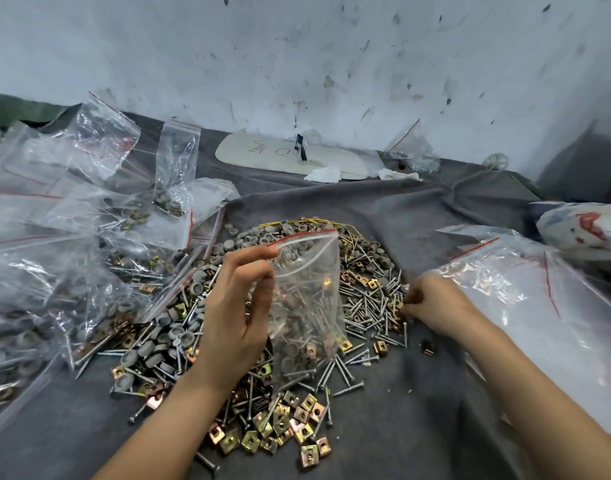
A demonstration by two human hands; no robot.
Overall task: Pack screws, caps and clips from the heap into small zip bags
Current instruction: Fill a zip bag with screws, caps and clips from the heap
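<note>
A heap (366,306) of silver screws, grey round caps (165,337) and brass-coloured square clips (297,420) lies on a dark grey cloth. My left hand (238,306) holds a small clear zip bag (307,299) upright over the heap, fingers pinching its open red-lined mouth. The bag holds some screws, caps and clips. My right hand (432,299) is down at the heap's right edge, its fingers curled and pinching small brass clips among the screws.
Several filled zip bags (72,237) pile up on the left. A stack of flat zip bags (539,306) lies on the right. A white flat board (290,157) and crumpled tissue sit by the scuffed wall. A patterned bundle (584,226) lies at far right.
</note>
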